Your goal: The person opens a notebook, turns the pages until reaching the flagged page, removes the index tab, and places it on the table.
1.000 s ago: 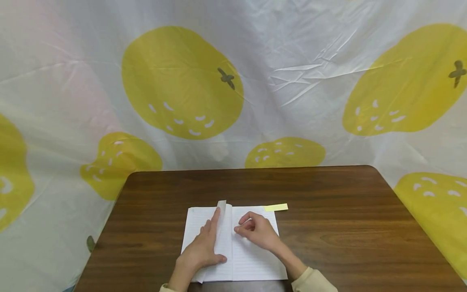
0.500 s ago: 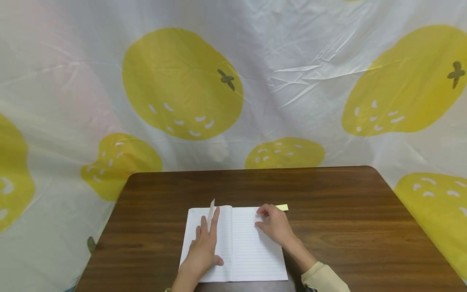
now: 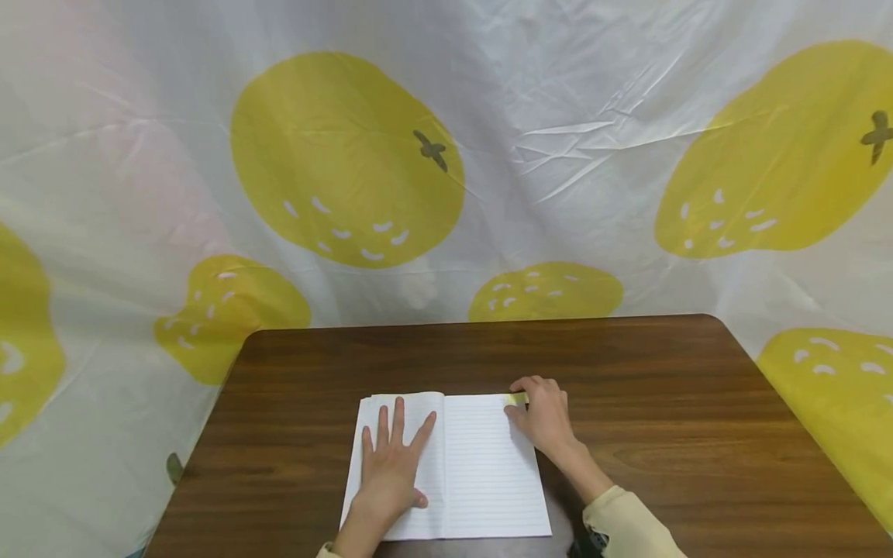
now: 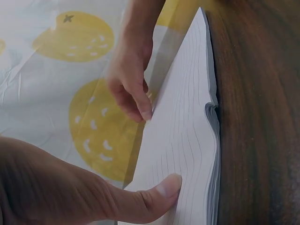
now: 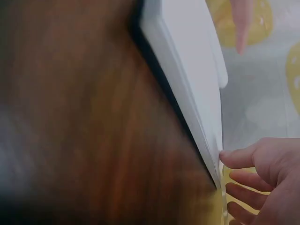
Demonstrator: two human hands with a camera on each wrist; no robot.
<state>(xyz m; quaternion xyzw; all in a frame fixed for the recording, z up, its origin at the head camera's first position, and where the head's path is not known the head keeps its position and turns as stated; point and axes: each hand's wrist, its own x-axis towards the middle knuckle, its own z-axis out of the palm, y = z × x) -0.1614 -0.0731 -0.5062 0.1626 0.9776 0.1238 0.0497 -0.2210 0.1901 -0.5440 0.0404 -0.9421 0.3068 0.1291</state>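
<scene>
An open notebook (image 3: 488,480) with lined white pages lies on the dark wooden table. My left hand (image 3: 391,473) rests on its left page, fingers spread. In the left wrist view, that hand's thumb (image 4: 154,197) lies on the lined paper. At the notebook's upper right corner is my right hand (image 3: 547,415), its thumb and fingertips apart around a yellow sticky strip (image 3: 516,398) that the hand partly covers. The right wrist view has the right thumb (image 5: 239,158) touching the page edge, with the other fingers beside it.
The brown wood-grain table (image 3: 663,434) extends around the notebook on both sides and behind it. A hanging white cloth (image 3: 558,194) with large yellow fruit prints stands beyond the table's far edge.
The raised leaf under my left hand has gone over to the left and lies down, and the left fingers have spread. My right hand has moved right to the yellow strip at the corner.
</scene>
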